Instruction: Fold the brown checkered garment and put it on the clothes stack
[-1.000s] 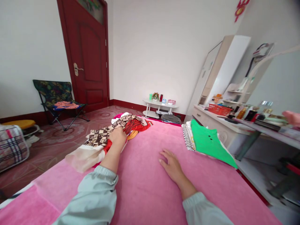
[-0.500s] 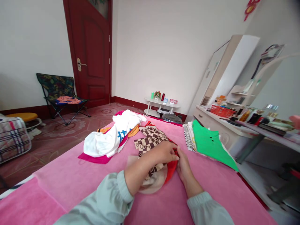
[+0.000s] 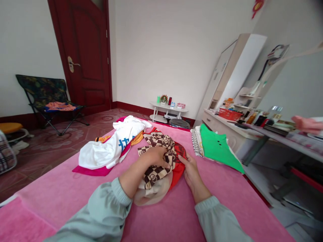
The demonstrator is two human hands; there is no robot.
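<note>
A crumpled garment in brown-and-cream checks (image 3: pixel 160 173), with red and beige parts, lies on the pink bed cover (image 3: pixel 164 218) in front of me. My left hand (image 3: pixel 156 156) reaches over it from the left, its fingers curled into the checked cloth; their tips are partly hidden in the folds. At the garment's right side, my right hand (image 3: pixel 191 170) pinches the edge of the red part (image 3: pixel 178 171) between thumb and fingers. The beige part (image 3: pixel 153 196) spreads out flat below my left wrist.
Left of the garment lies a loose heap with a white shirt (image 3: pixel 108 151) over magenta and orange cloth. A folded stack topped by a green garment (image 3: pixel 219 148) sits on the right. Beyond are a folding chair (image 3: pixel 47 97), a low white stand (image 3: pixel 168 109) and a cluttered dresser (image 3: pixel 234 126).
My left hand has drawn back left from my right hand, baring more of the checked and red cloth between them. My right hand stays at the red edge. The view has turned slightly right.
</note>
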